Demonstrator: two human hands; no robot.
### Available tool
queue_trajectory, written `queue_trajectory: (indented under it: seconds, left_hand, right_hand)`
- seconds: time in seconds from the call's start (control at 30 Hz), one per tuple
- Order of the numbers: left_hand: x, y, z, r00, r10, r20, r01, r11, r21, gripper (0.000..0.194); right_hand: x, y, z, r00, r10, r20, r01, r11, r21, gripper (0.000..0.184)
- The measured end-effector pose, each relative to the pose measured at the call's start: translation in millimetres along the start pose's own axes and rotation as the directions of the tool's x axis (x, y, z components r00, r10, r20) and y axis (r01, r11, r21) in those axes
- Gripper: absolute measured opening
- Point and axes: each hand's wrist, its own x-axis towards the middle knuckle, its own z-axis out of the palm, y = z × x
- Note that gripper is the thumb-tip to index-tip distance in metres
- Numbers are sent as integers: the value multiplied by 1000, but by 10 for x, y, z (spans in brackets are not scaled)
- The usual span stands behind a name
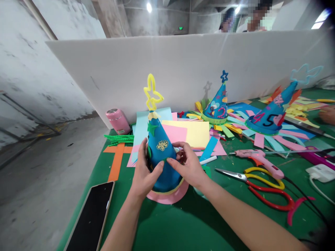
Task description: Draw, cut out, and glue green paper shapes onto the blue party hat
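A blue paper cone hat (161, 153) stands upright on the green table (183, 223), with a pink and yellow brim, a gold emblem, green star stickers and a yellow pipe-cleaner star (152, 92) on top. My left hand (146, 170) wraps the cone's left side, thumb pressed on its front. My right hand (187, 164) grips the right side, its thumb and fingers pinched on a small green piece at the cone's surface.
A black phone (90, 218) lies at the near left. Scissors (258, 183) and a pink glue gun (258, 160) lie to the right. Coloured paper sheets (188, 134), two more decorated hats (218, 104) (272, 113), a pink roll (117, 121) and a white partition (183, 66) stand behind. Another person's hand (328, 114) is at the far right.
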Motion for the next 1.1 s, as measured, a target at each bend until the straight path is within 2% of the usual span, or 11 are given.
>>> queue_trajectory:
  seconds: [0.33,0.93,1.0,1.1]
  left_hand:
    - [-14,-33,-7,1000,17,17,-17,1000,-17,79]
    - [-22,-16,-12,999,-24,22,25,998,-52,77]
    - [-28,-13,-45,1000,-23,-14,22,998,-61,72]
    - [-64,-1,-131,980,-20,-196,3,996,-90,56]
  right_hand:
    - [2,-1,-22,1000,-2,12,2,1000,15,39]
    - [-10,-36,-46,1000,13,17,-14,999,46,37]
    - [-19,-51,-101,1000,12,-11,-12,996,83,33]
    - [-59,-50,-241,995,-8,-103,17,996,87,27]
